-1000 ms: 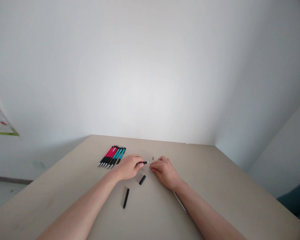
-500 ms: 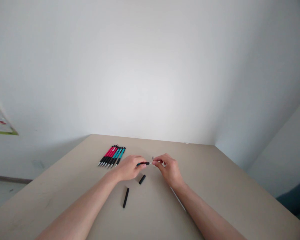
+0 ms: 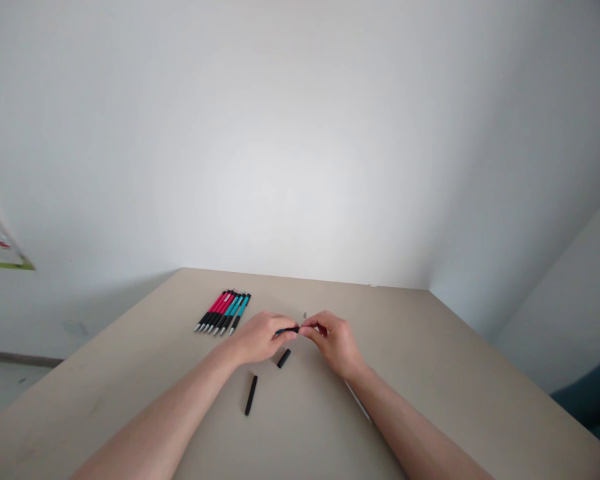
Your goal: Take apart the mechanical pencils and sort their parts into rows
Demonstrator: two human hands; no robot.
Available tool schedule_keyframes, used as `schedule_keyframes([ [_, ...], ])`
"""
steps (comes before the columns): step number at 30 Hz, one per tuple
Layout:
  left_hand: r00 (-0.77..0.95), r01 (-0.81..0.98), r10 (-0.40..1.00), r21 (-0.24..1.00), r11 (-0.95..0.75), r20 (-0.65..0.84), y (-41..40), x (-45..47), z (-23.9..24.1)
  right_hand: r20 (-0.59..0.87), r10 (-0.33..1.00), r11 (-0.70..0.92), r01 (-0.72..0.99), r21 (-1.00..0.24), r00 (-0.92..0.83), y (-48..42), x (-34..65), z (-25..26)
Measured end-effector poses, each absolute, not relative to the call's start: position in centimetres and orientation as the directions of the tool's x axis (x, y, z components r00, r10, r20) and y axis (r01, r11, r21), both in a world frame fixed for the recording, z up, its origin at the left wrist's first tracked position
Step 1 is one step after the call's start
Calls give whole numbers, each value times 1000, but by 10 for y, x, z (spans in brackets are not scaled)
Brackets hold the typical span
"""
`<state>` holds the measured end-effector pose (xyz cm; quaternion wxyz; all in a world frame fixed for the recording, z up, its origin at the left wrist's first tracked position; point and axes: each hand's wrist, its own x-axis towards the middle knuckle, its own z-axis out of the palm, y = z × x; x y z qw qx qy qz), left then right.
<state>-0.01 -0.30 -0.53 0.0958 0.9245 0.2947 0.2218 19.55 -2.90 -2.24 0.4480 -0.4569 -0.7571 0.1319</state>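
Observation:
Over the middle of the table, my left hand [image 3: 261,337] is closed around a blue-and-black pen [image 3: 291,329], which points right. The fingertips of my right hand [image 3: 333,337] pinch at the pen's right end and hide it. A small grey cone-shaped piece [image 3: 305,315] is on the table just behind the fingers. Two black tubes lie nearer to me: a short one [image 3: 284,359] below my left fingers and a longer one [image 3: 251,395] in front of it.
Several pink and blue pens [image 3: 223,313] lie in a row on the beige table [image 3: 415,353], left of my hands. A thin white-edged item [image 3: 359,402] shows beside my right forearm. The wall [image 3: 300,147] stands behind the table.
My right hand has moved slightly left, up against the pen in my left hand. The pale bit that showed at the pen's end is now covered by the fingers.

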Motion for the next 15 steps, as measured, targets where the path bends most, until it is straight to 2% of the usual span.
schedule_keyframes([
  [8, 699, 503, 610, 349, -790, 373, -1, -1, -6, 580, 778, 602, 547, -581, -241, -32, 196, -22],
  [15, 715, 522, 609, 318, -792, 344, 0, -2, -10, 492, 830, 538, 605, -587, -262, -29, 196, -24],
])
